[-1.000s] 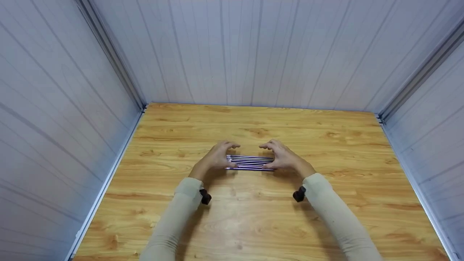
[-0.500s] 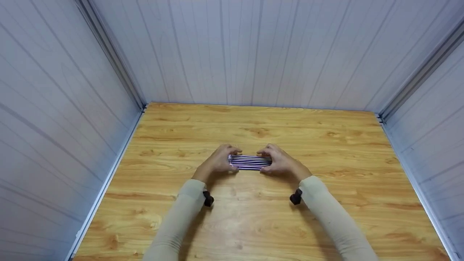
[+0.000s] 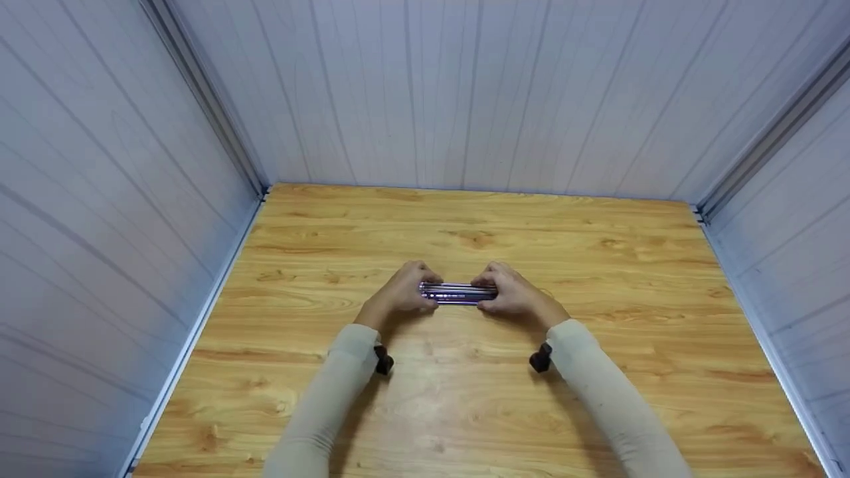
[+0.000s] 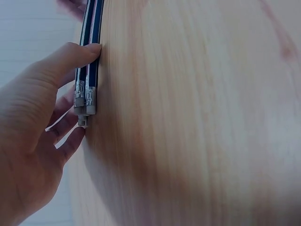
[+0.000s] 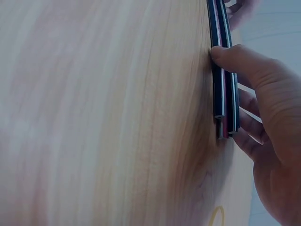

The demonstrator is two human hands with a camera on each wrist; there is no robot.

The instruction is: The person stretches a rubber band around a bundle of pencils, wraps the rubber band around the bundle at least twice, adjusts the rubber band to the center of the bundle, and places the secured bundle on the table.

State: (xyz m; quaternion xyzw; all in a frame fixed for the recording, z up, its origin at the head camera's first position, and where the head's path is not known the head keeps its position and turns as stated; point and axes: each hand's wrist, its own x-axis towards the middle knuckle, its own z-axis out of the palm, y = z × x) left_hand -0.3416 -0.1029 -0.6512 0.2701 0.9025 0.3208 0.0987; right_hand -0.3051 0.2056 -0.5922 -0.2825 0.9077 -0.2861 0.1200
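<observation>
A bundle of dark, striped pencils (image 3: 458, 294) lies crosswise at the middle of the table, between both hands. My left hand (image 3: 404, 289) grips the left end, thumb on the near side and fingers on the far side. In the left wrist view, metal ferrules and pale erasers (image 4: 91, 109) stick out below the thumb. Holding the other end the same way is my right hand (image 3: 516, 292). The right wrist view shows flat, unsharpened pencil ends (image 5: 225, 134), not quite level with one another. Part of the bundle is hidden behind the fingers.
Right of the right hand, a thin yellow loop like a rubber band (image 5: 217, 215) lies on the wooden table (image 3: 458, 411). Pale panel walls (image 3: 438, 93) enclose the table at the back and both sides.
Both hands have moved inward and closed from a spread pose onto the ends of the pencils. The spread row has been squeezed into a narrower, tighter bundle.
</observation>
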